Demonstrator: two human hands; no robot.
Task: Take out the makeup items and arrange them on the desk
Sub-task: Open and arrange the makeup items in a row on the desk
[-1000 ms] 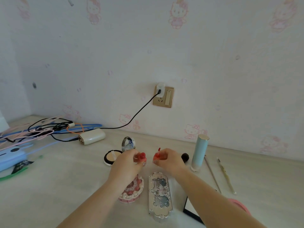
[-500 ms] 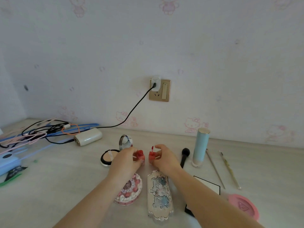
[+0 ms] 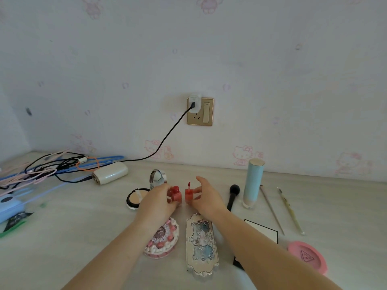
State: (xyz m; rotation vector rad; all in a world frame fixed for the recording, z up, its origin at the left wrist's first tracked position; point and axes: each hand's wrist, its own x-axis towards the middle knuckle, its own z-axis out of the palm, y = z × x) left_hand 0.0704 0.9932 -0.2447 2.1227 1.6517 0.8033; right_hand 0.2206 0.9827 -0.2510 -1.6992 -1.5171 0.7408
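Two small red bottles stand side by side on the pale desk (image 3: 73,216). My left hand (image 3: 156,203) is closed on the darker red bottle (image 3: 176,195). My right hand (image 3: 206,198) holds the lighter red lip gloss (image 3: 189,194) between thumb and lower fingers, its index finger lifted. Around them lie an open powder compact (image 3: 137,197) with its mirror (image 3: 157,177), a cake-shaped pink compact (image 3: 164,239), an ornate silver palette (image 3: 201,245), a black brush (image 3: 232,195), a light blue tube (image 3: 253,183), two thin brushes (image 3: 272,210) and a pink round compact (image 3: 306,256).
A white power bank (image 3: 111,172) and tangled cables (image 3: 52,166) fill the back left, with a blue device (image 3: 8,206) at the left edge. A black cord runs up to the wall outlet (image 3: 200,111). A black-edged white box (image 3: 263,231) lies under my right forearm.
Both hands have come down a little with the two red bottles, which now rest on the desk. My right index finger has lifted off the lip gloss.
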